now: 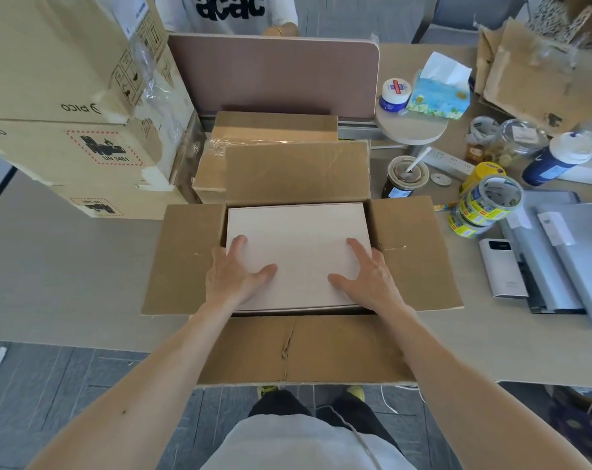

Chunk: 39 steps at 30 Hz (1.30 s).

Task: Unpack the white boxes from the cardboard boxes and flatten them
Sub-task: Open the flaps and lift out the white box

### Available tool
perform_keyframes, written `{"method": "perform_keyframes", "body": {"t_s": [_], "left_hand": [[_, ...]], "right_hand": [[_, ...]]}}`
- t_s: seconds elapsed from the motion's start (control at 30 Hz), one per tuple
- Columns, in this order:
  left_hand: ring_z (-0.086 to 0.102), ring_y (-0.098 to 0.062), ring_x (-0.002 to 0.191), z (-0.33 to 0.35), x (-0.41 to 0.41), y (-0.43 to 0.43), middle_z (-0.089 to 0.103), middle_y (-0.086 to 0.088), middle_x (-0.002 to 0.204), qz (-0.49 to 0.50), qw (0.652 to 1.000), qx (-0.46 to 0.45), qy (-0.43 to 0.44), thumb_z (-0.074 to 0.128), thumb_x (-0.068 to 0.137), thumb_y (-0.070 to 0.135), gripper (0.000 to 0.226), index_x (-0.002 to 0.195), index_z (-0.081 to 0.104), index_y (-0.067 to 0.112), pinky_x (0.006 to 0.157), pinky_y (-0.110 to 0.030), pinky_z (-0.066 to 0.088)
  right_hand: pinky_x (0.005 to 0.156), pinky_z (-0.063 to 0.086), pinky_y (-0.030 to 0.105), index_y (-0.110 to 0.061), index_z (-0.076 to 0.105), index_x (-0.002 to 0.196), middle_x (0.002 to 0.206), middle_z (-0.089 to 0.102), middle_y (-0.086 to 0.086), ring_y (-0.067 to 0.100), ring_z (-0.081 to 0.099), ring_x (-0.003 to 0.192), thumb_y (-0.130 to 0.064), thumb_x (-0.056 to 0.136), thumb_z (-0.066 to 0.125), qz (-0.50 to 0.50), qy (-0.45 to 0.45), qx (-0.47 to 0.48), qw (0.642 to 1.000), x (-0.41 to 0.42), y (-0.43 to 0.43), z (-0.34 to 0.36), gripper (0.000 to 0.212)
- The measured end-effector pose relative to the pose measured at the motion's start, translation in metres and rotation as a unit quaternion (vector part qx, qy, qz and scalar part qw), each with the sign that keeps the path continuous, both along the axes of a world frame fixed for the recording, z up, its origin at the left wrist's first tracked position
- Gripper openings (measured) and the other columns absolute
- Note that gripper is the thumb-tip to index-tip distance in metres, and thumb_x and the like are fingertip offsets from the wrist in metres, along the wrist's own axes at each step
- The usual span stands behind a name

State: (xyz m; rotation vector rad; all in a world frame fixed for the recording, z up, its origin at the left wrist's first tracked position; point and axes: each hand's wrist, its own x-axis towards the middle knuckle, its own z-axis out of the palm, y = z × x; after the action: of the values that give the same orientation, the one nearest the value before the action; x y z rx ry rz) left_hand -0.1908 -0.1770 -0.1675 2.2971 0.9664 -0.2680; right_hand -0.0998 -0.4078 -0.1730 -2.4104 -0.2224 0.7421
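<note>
Left hand [235, 273] and right hand [369, 274] flat and open on white box [298, 245], snug inside open cardboard box [301, 347] on bench [67, 266]. Maybe fingers down the sides; lift straight up.

The open box [182, 259] is matt brown corrugated cardboard, creased at its near flap. The white box [298, 232] inside looks like smooth, matt paperboard. The table [67, 283] has a dull, pale laminate-like finish. Clear glossy film [220, 144] wraps the carton behind. The tape rolls [484, 212] look shiny plastic.
</note>
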Motion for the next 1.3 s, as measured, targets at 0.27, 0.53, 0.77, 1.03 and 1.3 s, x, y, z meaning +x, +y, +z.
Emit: {"method": "perform_keyframes", "body": {"t_s": [0.27, 0.53, 0.77, 1.03, 1.3], "left_hand": [[0.027, -0.027, 0.146, -0.009, -0.005, 0.01, 0.022, -0.004, 0.158, -0.053, 0.997, -0.041, -0.024, 0.076, 0.072, 0.066, 0.105, 0.156, 0.018, 0.039, 0.114, -0.046, 0.031], [0.033, -0.026, 0.143, -0.011, -0.014, 0.014, 0.025, -0.002, 0.154, -0.059, 0.995, -0.052, -0.055, 0.078, 0.067, 0.069, 0.099, 0.15, 0.031, 0.043, 0.113, -0.046, 0.036], [0.043, -0.019, 0.135, 0.023, 0.004, 0.011, 0.039, 0.005, 0.149, -0.028, 0.997, -0.037, -0.061, 0.074, 0.062, 0.066, 0.088, 0.141, 0.045, 0.04, 0.106, -0.037, 0.036], [0.045, -0.019, 0.133, 0.052, 0.011, 0.008, 0.046, 0.007, 0.145, -0.043, 0.996, -0.05, -0.055, 0.065, 0.06, 0.067, 0.085, 0.139, 0.048, 0.039, 0.104, -0.035, 0.038], [0.043, -0.02, 0.135, 0.079, 0.022, 0.004, 0.047, 0.006, 0.144, -0.093, 0.993, -0.018, -0.077, 0.073, 0.069, 0.062, 0.08, 0.141, 0.047, 0.038, 0.103, -0.036, 0.037]], "right_hand": [[0.106, 0.037, 0.04, -0.041, 0.012, 0.155, 0.165, -0.01, -0.008, 0.03, 0.037, 0.14, -0.058, 0.085, 0.065, 0.056, -0.071, -0.024, 0.996, -0.011, -0.001, -0.005, 0.09], [0.109, 0.034, 0.039, -0.039, 0.024, 0.153, 0.164, 0.008, -0.013, 0.021, 0.034, 0.143, -0.055, 0.081, 0.072, 0.03, -0.098, 0.019, 0.995, -0.015, -0.005, -0.003, 0.089], [0.105, 0.034, 0.034, -0.038, 0.031, 0.152, 0.163, 0.017, -0.012, 0.017, 0.036, 0.141, -0.053, 0.083, 0.07, 0.024, -0.126, 0.014, 0.992, -0.014, -0.009, 0.026, 0.08], [0.108, 0.034, 0.038, -0.041, 0.031, 0.15, 0.161, 0.023, -0.015, 0.016, 0.034, 0.143, -0.06, 0.084, 0.064, 0.021, -0.143, -0.032, 0.989, -0.011, -0.012, 0.058, 0.076], [0.107, 0.036, 0.042, -0.041, 0.031, 0.15, 0.161, 0.022, -0.016, 0.018, 0.034, 0.143, -0.063, 0.083, 0.063, -0.009, -0.176, -0.038, 0.984, -0.009, -0.018, 0.075, 0.078]]}}
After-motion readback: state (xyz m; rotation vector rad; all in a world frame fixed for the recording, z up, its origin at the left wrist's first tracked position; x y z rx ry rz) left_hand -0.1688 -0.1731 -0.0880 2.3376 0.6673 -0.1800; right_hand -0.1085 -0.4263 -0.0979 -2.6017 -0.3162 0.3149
